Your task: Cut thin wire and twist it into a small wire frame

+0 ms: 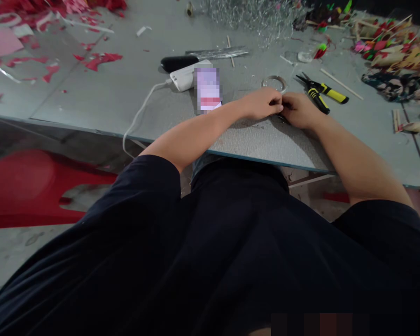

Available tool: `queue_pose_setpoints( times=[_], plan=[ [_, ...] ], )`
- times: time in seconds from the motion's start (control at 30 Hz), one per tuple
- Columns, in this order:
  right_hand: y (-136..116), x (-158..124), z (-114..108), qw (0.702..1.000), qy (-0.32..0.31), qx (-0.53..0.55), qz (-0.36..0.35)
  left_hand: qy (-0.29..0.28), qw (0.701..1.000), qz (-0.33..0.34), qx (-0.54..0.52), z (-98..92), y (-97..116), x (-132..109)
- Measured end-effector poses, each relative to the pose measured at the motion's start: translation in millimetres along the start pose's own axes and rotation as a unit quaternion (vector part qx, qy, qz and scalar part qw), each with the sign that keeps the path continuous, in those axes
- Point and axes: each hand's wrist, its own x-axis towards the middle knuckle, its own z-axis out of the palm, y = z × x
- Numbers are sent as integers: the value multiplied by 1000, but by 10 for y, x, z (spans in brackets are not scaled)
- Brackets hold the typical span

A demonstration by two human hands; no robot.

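My left hand (264, 103) and my right hand (297, 109) meet over the grey table, fingertips nearly touching. Both are closed in a pinch. A small dark piece shows just below the fingertips, too small to name. Just behind my hands lies a round ring (274, 84), like a roll of tape or wire. Pliers with black and yellow handles (318, 92) rest to the right of it. Beside my left forearm a phone with a lit, blurred screen (208, 88) leans near a white power bank (184, 78) with a white cable.
A black-handled tool (178, 62) lies behind the power bank. Silvery tinsel (252, 18) is heaped at the back, red scraps (101, 59) at the left, craft pieces (388, 56) at the right. A red stool (28, 186) stands below the table's front edge (245, 157).
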Motion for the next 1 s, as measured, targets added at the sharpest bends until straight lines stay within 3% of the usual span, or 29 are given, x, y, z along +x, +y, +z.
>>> queue_pose_setpoints(
  times=[0.13, 0.4, 0.6, 0.77, 1.0],
  plan=[
    [-1, 6, 2, 1000, 13, -20, -15, -5, 1000, -16, 1, -17, 30, -11],
    [22, 47, 45, 998, 45, 41, 18, -13, 999, -25, -17, -32, 63, -21],
    [131, 98, 39, 978, 204, 34, 33, -7, 999, -39, -38, -20, 58, -17],
    [173, 137, 8, 953, 281, 108, 35, 2, 998, -28, -59, 22, -32, 17],
    [112, 121, -9, 953, 276, 104, 69, 15, 997, -32, -70, 58, -108, 52]
  ],
)
